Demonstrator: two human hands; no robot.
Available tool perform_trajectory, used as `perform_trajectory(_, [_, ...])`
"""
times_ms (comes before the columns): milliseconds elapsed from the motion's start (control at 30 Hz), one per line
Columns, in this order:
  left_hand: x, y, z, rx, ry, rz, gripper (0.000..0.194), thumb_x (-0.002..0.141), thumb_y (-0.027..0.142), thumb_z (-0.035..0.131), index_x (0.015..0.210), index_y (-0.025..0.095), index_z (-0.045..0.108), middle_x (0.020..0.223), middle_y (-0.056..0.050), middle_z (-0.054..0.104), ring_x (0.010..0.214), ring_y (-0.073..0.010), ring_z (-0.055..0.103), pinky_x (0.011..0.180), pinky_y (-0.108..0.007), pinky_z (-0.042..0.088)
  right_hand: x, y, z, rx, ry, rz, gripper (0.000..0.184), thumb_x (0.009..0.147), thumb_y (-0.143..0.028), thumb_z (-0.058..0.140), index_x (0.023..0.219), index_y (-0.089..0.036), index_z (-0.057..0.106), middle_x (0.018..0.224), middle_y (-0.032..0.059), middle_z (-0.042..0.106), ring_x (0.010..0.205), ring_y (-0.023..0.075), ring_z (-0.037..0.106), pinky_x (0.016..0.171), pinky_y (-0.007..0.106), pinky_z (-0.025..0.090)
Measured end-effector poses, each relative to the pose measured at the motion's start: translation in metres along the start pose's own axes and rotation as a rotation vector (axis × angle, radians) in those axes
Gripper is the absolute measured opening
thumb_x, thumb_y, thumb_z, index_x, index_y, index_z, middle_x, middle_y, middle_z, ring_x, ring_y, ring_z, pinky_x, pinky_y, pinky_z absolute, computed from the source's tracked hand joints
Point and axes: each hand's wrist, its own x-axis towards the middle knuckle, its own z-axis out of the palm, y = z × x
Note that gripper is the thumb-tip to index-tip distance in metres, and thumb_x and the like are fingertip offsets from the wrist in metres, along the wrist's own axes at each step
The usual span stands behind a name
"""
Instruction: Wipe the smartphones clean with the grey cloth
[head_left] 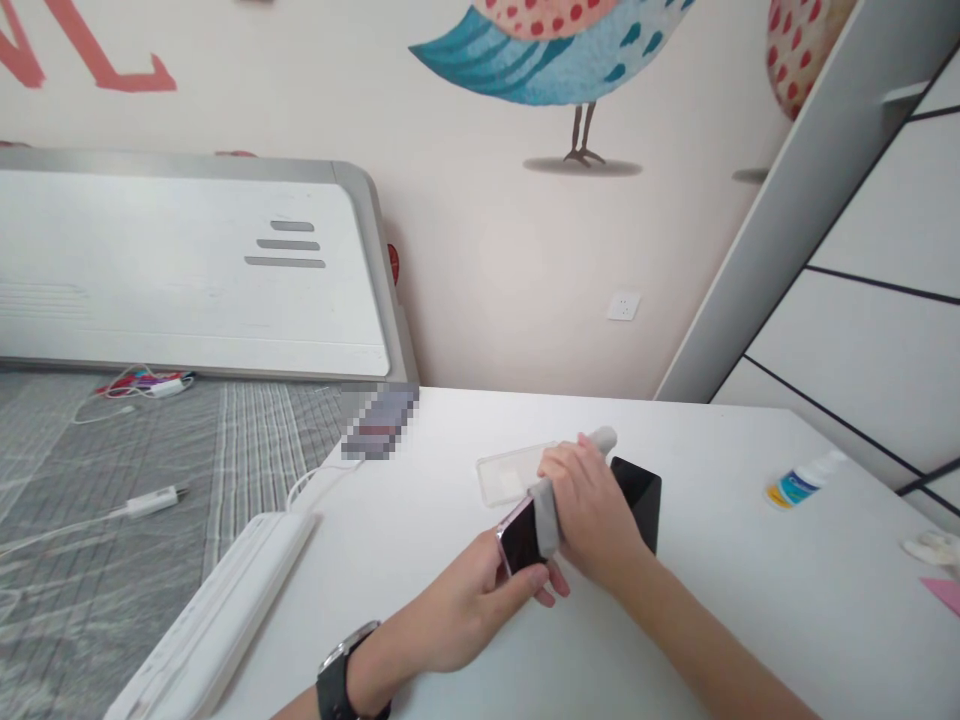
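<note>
My left hand (472, 610) grips a smartphone (519, 537) with a pinkish metal edge and a dark glossy face, tilted up off the white table (420, 650). My right hand (589, 510) is shut around a grey, soft-looking strip (546, 518), whose lower end presses against the phone's face. Part of the phone is hidden by that strip and my fingers. A transparent phone case (510, 475) lies flat just behind my hands, and a black angular object (637, 490) stands partly behind my right hand.
A long white plastic object (214, 615) lies along the table's left edge, beside grey striped bedding (150, 470) with white cables. A small white-and-blue bottle (806, 480) lies at the right. A pixelated patch (379, 420) covers something at the table's far corner.
</note>
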Motion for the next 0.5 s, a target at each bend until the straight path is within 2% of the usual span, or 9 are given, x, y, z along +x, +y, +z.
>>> perform_trajectory(67, [0.000,-0.005,0.001,-0.031,-0.023,-0.034,0.032,0.100,0.044,0.056,0.091,0.017,0.069,0.094,-0.008,0.076,0.090,-0.0215,0.069,0.088,-0.032,0.053,0.001,-0.012,0.003,0.055,-0.009,-0.079,0.030,0.094,-0.009,0.038,0.119,-0.014,0.053,0.110,0.0125,0.063,0.110,0.0261,0.056,0.112,0.054,0.044])
perform_trajectory(133, [-0.001,-0.009,0.000,-0.063,-0.045,-0.055,0.033,0.100,0.045,0.057,0.091,0.016,0.069,0.093,-0.008,0.076,0.085,-0.0204,0.069,0.085,-0.032,0.054,0.001,-0.013,0.006,0.089,-0.035,-0.142,0.032,0.093,-0.007,0.037,0.120,-0.015,0.053,0.111,0.0111,0.063,0.109,0.0242,0.057,0.112,0.050,0.045])
perform_trajectory(200, [-0.001,-0.009,-0.001,-0.137,-0.045,-0.048,0.032,0.099,0.046,0.058,0.101,0.016,0.067,0.098,-0.009,0.075,0.084,-0.0199,0.069,0.082,-0.033,0.056,-0.001,-0.004,0.006,0.061,-0.050,-0.104,0.034,0.089,-0.005,0.039,0.119,-0.015,0.053,0.112,0.0120,0.062,0.110,0.0253,0.057,0.111,0.052,0.045])
perform_trajectory(267, [-0.001,-0.008,-0.001,-0.210,-0.029,-0.019,0.035,0.099,0.048,0.058,0.111,0.016,0.063,0.100,-0.009,0.073,0.087,-0.0201,0.069,0.081,-0.033,0.057,-0.003,0.005,0.006,0.018,-0.045,-0.007,0.037,0.084,-0.004,0.043,0.119,-0.013,0.053,0.113,0.0146,0.061,0.111,0.0284,0.055,0.110,0.056,0.045])
perform_trajectory(300, [0.000,-0.007,0.000,-0.239,-0.030,-0.004,0.036,0.099,0.048,0.059,0.113,0.016,0.062,0.100,-0.009,0.073,0.089,-0.0204,0.069,0.081,-0.033,0.058,-0.004,0.007,0.006,0.014,-0.043,0.026,0.037,0.084,-0.005,0.044,0.119,-0.011,0.053,0.113,0.0158,0.061,0.112,0.0297,0.054,0.110,0.058,0.044])
perform_trajectory(367, [0.001,-0.007,0.000,-0.247,-0.044,0.007,0.033,0.099,0.047,0.059,0.107,0.016,0.066,0.097,-0.008,0.074,0.089,-0.0205,0.069,0.083,-0.033,0.057,-0.005,0.001,0.005,0.066,-0.058,0.002,0.037,0.087,-0.009,0.046,0.124,-0.009,0.052,0.115,0.0166,0.061,0.115,0.0304,0.054,0.115,0.060,0.039])
perform_trajectory(433, [0.002,-0.009,-0.002,-0.200,-0.071,-0.004,0.035,0.100,0.047,0.058,0.092,0.015,0.070,0.093,-0.009,0.075,0.091,-0.0210,0.070,0.089,-0.033,0.055,-0.004,-0.012,0.001,0.169,-0.145,-0.085,0.048,0.089,-0.015,0.048,0.136,-0.007,0.046,0.127,0.0180,0.060,0.127,0.0310,0.050,0.121,0.060,0.032])
perform_trajectory(500, [0.004,-0.010,-0.005,-0.176,-0.077,-0.009,0.038,0.101,0.047,0.056,0.089,0.014,0.072,0.093,-0.010,0.076,0.093,-0.0217,0.070,0.090,-0.033,0.054,-0.002,-0.021,-0.009,0.262,-0.295,-0.132,0.071,0.085,-0.015,0.050,0.152,-0.005,0.030,0.149,0.0200,0.047,0.145,0.0321,0.036,0.125,0.059,0.025])
